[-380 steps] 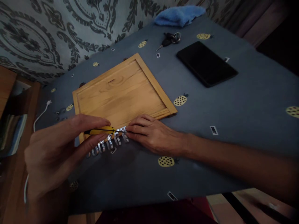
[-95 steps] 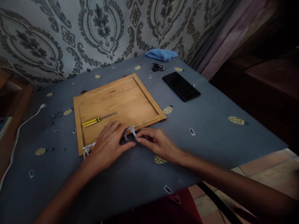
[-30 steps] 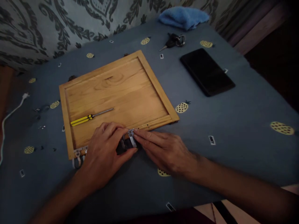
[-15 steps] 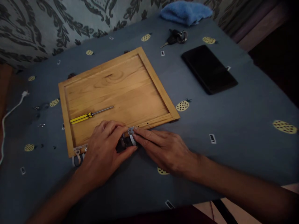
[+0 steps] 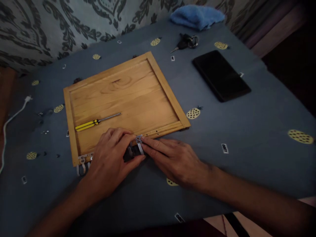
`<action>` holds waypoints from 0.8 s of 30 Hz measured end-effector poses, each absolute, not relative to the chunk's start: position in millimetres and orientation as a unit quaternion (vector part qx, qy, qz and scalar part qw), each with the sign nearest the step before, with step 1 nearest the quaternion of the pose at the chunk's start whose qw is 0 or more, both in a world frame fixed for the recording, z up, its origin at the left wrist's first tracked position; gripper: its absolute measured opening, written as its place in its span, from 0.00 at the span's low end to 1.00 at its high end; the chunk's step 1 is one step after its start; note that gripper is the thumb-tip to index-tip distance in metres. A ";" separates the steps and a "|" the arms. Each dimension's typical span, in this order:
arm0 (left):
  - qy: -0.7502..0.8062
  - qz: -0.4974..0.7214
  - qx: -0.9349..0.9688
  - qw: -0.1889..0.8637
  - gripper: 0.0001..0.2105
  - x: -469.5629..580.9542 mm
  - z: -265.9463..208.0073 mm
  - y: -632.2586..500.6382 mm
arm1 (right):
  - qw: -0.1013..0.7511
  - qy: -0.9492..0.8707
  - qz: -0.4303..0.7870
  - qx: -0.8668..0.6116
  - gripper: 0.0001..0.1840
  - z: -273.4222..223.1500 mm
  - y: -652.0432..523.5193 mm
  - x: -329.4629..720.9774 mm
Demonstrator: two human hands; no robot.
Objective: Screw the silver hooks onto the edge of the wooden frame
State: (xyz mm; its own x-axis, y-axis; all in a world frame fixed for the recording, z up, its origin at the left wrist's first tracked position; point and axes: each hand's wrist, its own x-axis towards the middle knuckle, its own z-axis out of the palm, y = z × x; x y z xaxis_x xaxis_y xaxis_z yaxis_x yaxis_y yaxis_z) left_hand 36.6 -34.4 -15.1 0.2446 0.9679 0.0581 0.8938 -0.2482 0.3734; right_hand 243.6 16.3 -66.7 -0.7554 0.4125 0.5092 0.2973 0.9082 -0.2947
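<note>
A framed wooden panel [image 5: 120,89] lies flat on the table. At its near edge, a metal hinge [image 5: 139,140] with a dark lower part sits between my hands. My left hand [image 5: 112,158] is closed around the hinge from the left, thumb below and fingers above. From the right, my right hand [image 5: 175,158] presses its fingertips against the hinge's metal plate. Another metal hinge [image 5: 83,160] sits at the panel's near left corner, partly covered by my left hand. A yellow and black screwdriver [image 5: 91,123] rests on the panel, its shaft pointing right.
Right of the panel lies a black tablet-like device [image 5: 221,75], with keys [image 5: 185,42] behind it. A blue cloth [image 5: 197,16] is at the back. Small metal pieces [image 5: 44,132] and a white cable [image 5: 14,115] lie at the left. Patterned cloth covers the table [image 5: 259,131].
The view has shifted very slightly. Both hands keep their places at the hinge, and nothing else has visibly moved.
</note>
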 end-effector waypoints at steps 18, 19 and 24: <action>0.616 0.128 0.760 0.161 0.19 35.7 -13.8 -34.8 | 0.230 -0.950 0.064 -0.202 0.18 -67.1 12.5 243.9; 0.615 0.130 0.761 0.162 0.19 35.6 -13.4 -34.9 | 0.231 -0.950 0.065 -0.201 0.18 -67.6 12.3 244.0; 0.620 0.132 0.754 0.172 0.17 35.3 -12.7 -33.5 | 0.230 -0.949 0.076 -0.202 0.18 -70.1 11.6 244.2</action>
State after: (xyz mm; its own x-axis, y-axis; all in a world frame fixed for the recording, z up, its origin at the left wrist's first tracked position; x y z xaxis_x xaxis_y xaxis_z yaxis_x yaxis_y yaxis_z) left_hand 35.3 -33.5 -12.7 0.1973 0.9802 -0.0149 0.8897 -0.1727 0.4227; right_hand 244.2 11.6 -70.1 -0.8129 0.4177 0.4058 0.3483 0.9072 -0.2361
